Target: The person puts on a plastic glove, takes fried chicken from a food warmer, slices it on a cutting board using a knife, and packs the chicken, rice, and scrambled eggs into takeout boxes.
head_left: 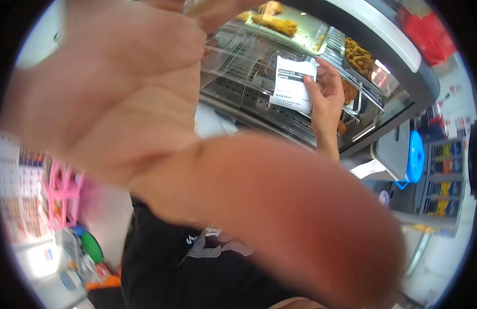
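**Right hand grips a printed receipt before a food cabinet**

In the head view, the right hand [328, 90] pinches the receipt [294, 85] by its right side, thumb on the printed face. The paper stands nearly upright, its long axis running up and down with a slight tilt, and its print faces the camera. A dark band seems to start "Antrian"; "gofood" sits below, and a lower line begins "Mang". The finer print is too small to read.

Behind it, the food cabinet [246, 105] holds a metal tray [306, 38] of fried food [279, 24]. The left hand [140, 77], blurred and open, looms close to the lens, palm showing, above a black shirt [161, 257] with pale lettering.
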A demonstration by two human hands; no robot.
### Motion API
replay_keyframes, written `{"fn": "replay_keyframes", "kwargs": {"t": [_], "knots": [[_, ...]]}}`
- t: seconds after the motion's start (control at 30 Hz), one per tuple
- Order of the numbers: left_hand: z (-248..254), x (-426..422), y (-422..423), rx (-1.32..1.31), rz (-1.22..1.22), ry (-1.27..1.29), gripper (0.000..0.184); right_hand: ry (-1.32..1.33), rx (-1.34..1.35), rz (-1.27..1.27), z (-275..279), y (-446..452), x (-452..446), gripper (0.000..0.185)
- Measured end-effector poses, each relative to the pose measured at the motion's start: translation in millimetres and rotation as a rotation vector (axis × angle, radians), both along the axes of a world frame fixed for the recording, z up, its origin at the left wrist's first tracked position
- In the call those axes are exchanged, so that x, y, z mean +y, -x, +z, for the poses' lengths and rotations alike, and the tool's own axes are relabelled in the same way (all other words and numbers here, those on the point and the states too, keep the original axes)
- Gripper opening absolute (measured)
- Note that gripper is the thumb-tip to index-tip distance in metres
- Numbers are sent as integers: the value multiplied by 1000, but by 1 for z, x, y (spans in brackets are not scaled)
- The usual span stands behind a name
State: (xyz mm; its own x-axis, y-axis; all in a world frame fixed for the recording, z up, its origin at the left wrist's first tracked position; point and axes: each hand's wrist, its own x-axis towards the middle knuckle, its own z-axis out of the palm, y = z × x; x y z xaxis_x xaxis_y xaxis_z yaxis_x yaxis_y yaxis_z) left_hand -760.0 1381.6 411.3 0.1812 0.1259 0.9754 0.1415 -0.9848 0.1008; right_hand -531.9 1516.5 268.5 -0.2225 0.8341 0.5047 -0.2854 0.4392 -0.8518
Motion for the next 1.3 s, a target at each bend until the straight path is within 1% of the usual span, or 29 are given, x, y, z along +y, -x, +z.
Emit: {"fn": "replay_keyframes", "kwargs": {"t": [0.07,0.1,0.13,0.17,0.23,0.27,0.3,0.33,0.37,0.47,0.57,0.6,0.7,0.8,0.9,0.93,1.03,1.07,1.17,1.2,1.3], "knots": [[1,34,4,-30,-86,52,73,-45,62,-36,25,12,7,43],[-4,42,-14,-140,-67,216,81,-75,96,-52,41,18,8,42],[-11,52,-21,-240,-45,379,93,-125,87,-102,58,25,7,41],[-24,70,-11,-289,-174,557,113,-164,100,-146,72,33,10,41],[-53,103,-9,-284,-188,654,100,-265,123,-218,103,51,24,40],[-53,119,-7,-260,-225,696,95,-336,136,-257,120,60,34,37],[-52,133,-4,-245,-259,750,90,-325,28,-376,139,68,35,33],[-48,145,-1,-236,-291,808,86,-394,-18,-414,153,77,45,34],[-42,157,4,-244,-245,814,83,-460,-69,-450,165,85,61,35],[-27,186,17,-260,-123,820,73,-397,-454,-491,180,89,122,56],[-32,195,30,-212,-163,831,74,-542,-732,-895,177,108,124,30],[-38,198,32,-203,-138,849,75,-606,-752,-1031,171,112,130,22],[-47,202,42,-177,-171,862,75,-808,-752,-1064,161,110,134,18],[-46,203,54,-33,21,879,70,-927,-703,-1095,157,110,137,14],[-14,188,74,251,696,555,63,-945,-686,-1083,154,108,140,14],[-4,185,77,220,765,539,54,-953,-693,-1102,153,108,141,14],[12,226,85,172,609,-37,46,-991,-728,-1161,153,108,145,14],[16,245,83,262,593,-92,37,-1006,-757,-1180,153,107,146,15],[9,278,80,455,663,-173,34,-975,-777,-1195,147,106,145,15],[9,279,80,492,665,-132,34,-957,-767,-1198,148,106,147,15],[4,280,81,445,610,-160,34,-983,-807,-1257,148,102,141,16]]}}
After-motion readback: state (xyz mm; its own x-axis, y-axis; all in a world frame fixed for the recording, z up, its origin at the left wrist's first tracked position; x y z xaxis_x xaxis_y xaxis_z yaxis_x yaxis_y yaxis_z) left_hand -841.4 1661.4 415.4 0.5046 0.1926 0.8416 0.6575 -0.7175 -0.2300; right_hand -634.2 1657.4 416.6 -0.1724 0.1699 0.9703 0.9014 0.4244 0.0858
